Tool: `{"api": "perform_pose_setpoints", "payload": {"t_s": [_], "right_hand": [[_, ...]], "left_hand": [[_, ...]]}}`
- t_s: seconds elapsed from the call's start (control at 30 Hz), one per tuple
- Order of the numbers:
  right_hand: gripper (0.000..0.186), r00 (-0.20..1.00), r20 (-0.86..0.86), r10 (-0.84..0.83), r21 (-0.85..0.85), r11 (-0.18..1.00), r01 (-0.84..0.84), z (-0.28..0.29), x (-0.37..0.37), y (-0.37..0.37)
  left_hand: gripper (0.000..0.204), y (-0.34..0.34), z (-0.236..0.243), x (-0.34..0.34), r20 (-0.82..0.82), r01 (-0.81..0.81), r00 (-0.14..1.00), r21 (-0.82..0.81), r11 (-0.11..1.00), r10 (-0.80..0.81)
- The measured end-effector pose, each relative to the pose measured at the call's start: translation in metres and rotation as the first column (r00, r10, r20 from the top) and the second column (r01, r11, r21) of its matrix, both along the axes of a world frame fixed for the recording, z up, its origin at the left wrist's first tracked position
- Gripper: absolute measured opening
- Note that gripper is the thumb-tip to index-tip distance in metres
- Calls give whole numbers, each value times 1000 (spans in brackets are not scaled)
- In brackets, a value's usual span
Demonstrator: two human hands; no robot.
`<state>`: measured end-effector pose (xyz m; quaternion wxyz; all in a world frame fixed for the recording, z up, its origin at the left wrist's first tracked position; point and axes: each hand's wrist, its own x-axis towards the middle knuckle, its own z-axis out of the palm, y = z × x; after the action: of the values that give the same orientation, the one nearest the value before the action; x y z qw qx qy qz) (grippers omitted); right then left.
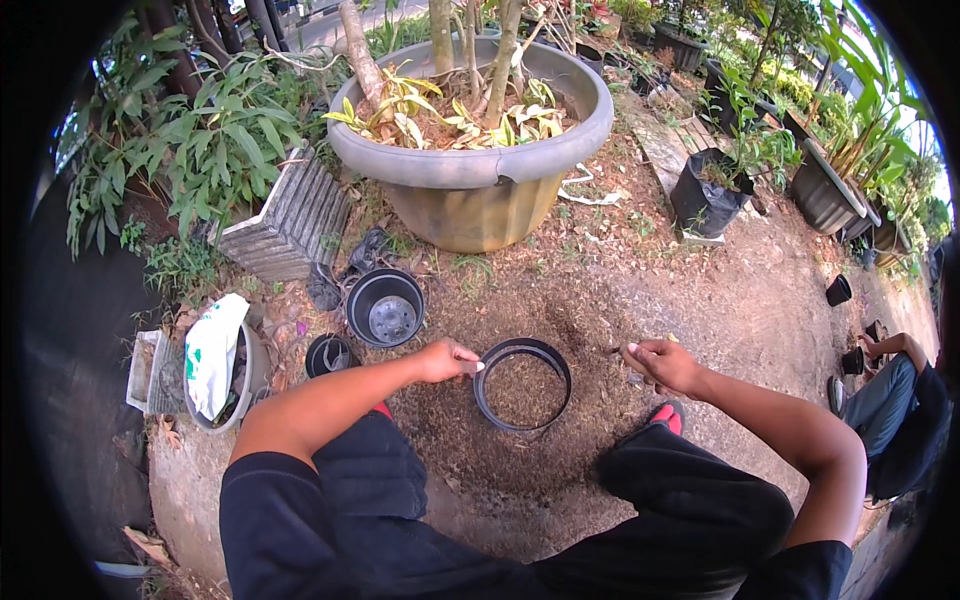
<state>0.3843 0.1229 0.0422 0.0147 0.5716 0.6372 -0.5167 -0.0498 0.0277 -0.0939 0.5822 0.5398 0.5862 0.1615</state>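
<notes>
Between my feet is a round black pot or sieve (542,347) with brown, crumbly soil inside its rim. I cannot tell whether it has a solid bottom. My left hand (447,360) is closed in a pinch at the left side of that rim. To the right and apart from the rim, my right hand (662,366) is held up with its fingers curled together. A small dark bit shows at its fingertips, too small to name. Loose soil (470,440) is spread on the ground around the rim.
A black pot (388,308) and a smaller one (330,355) stand beyond my left arm. Ahead is a large planter (475,205). A white bag (213,355) lies in a tub at left. At right, another person (900,400) sits near small black pots.
</notes>
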Motion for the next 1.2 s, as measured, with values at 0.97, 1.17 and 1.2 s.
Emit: {"api": "perform_pose_setpoints", "payload": {"t_s": [0.97,1.17,1.2], "right_hand": [[58,913,371,167,366,878,-309,1,-36,-24],[56,906,397,145,414,853,-318,6,-37,-25],[55,905,402,137,412,856,-313,8,-37,-26]], "left_hand": [[34,5,15,3,-113,74,991,3,997,-73],[34,5,14,1,-104,94,990,4,996,-93],[33,5,15,2,-107,83,991,14,996,-81]]}}
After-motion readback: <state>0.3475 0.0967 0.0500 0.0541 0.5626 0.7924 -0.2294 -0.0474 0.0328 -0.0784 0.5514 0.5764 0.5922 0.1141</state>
